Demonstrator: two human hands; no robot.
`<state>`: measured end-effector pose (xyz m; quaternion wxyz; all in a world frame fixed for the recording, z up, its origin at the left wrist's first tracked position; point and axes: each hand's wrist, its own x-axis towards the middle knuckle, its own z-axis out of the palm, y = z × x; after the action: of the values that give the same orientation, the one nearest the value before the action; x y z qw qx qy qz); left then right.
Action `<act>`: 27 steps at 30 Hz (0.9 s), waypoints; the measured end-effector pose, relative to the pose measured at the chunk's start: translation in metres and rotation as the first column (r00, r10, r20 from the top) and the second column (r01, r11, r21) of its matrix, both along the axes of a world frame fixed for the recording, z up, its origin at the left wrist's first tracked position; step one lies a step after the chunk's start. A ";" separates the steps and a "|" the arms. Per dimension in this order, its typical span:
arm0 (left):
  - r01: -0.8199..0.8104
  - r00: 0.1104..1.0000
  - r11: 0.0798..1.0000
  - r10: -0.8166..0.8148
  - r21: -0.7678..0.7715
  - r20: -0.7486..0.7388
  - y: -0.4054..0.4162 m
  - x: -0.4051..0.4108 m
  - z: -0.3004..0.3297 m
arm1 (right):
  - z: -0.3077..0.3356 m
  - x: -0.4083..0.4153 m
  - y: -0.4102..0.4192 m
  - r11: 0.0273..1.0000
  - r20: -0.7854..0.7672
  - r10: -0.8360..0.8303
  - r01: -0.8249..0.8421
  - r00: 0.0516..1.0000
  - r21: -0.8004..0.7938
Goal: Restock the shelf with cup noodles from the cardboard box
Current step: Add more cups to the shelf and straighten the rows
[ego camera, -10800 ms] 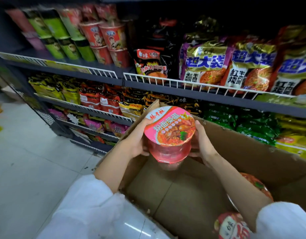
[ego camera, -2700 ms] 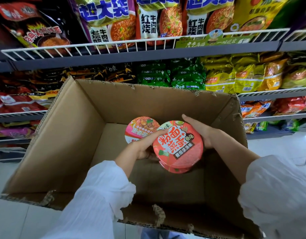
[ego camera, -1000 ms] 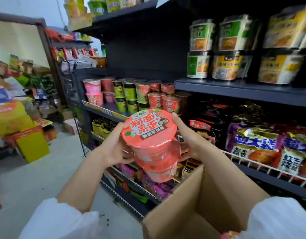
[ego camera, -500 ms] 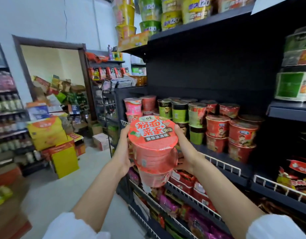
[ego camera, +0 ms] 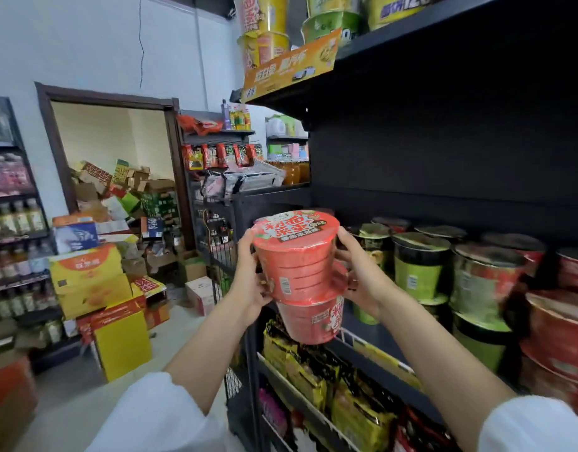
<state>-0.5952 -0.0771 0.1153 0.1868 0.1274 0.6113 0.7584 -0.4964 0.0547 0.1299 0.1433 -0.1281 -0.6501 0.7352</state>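
I have two red plastic-wrapped cup noodle tubs stacked one on the other, the upper cup [ego camera: 295, 252] sitting on the lid of the lower cup [ego camera: 310, 318], and both of my hands are clasped on the stack. My left hand [ego camera: 253, 278] presses against the left side where the two cups meet, fingers curled round the back, and my right hand [ego camera: 359, 275] grips the right side at the same level, thumb toward me. The stack is in the air in front of the dark metal shelf [ego camera: 378, 340] with the white wire front rail, at its left end and above the rail, not resting on anything. The top lid is red with large white characters and tilts slightly toward me. Just to the right of my right hand stand green cup noodles [ego camera: 418, 265] with dark foil lids, and further right are red cup noodles [ego camera: 486, 278], stacked two high on that shelf. Below it, yellow noodle packets [ego camera: 294, 357] sit in a row behind another wire rail. Overhead, yellow and green tubs [ego camera: 264, 14] line the top shelf above an orange price sign [ego camera: 290, 66]. Off to the left, across the pale floor, I see yellow cardboard cartons [ego camera: 88, 278] piled up and a doorway [ego camera: 115, 158] full of flattened boxes. White sleeves [ego camera: 160, 415] cover my forearms near the lower edge.
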 end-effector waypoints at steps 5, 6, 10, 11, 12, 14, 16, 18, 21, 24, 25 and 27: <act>0.102 0.991 0.994 -0.104 -0.028 -0.084 0.037 -0.077 0.011 | 0.005 -0.075 0.032 0.997 -0.008 -0.046 0.046 0.999 0.064; 0.132 0.987 0.990 -0.135 -0.039 -0.088 0.044 -0.093 0.012 | 0.004 -0.088 0.038 0.996 -0.008 -0.060 0.061 0.998 0.063; 0.219 0.975 0.970 -0.220 -0.107 0.005 0.079 -0.150 0.012 | -0.004 -0.136 0.061 0.985 0.001 -0.170 0.170 0.985 0.006; 0.221 0.975 0.967 -0.221 -0.127 0.013 0.087 -0.163 0.010 | -0.008 -0.148 0.065 0.979 0.020 -0.201 0.201 0.979 -0.018; 0.233 0.972 0.961 -0.233 -0.145 0.019 0.095 -0.176 0.008 | -0.011 -0.158 0.068 0.974 0.039 -0.224 0.225 0.974 -0.040; 0.280 0.960 0.944 -0.280 -0.172 0.028 0.111 -0.196 0.002 | -0.023 -0.179 0.079 0.963 0.087 -0.258 0.263 0.962 -0.054; 0.321 0.947 0.927 -0.319 -0.196 0.044 0.125 -0.215 -0.007 | -0.030 -0.196 0.085 0.946 0.123 -0.309 0.319 0.943 -0.066; 0.337 0.940 0.916 -0.340 -0.215 0.027 0.133 -0.230 -0.012 | -0.034 -0.211 0.088 0.918 0.144 -0.390 0.397 0.909 -0.023; 0.313 0.946 0.920 -0.323 -0.235 -0.005 0.152 -0.249 -0.020 | -0.037 -0.228 0.099 0.861 0.124 -0.509 0.508 0.852 0.041; 0.317 0.939 0.916 -0.340 -0.245 -0.057 0.167 -0.260 -0.013 | -0.035 -0.248 0.114 0.794 0.082 -0.605 0.607 0.792 -0.006; 0.322 0.935 0.919 -0.346 -0.229 -0.074 0.172 -0.262 -0.009 | -0.034 -0.254 0.119 0.775 0.081 -0.629 0.632 0.773 -0.016; 0.315 0.938 0.931 -0.335 -0.185 -0.089 0.185 -0.266 -0.004 | -0.038 -0.269 0.129 0.736 0.054 -0.673 0.675 0.738 -0.044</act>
<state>-0.8613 0.1076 0.1110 0.2831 0.2555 0.6535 0.6538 -0.7649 0.1841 0.0920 0.3845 -0.3714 -0.5393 0.6507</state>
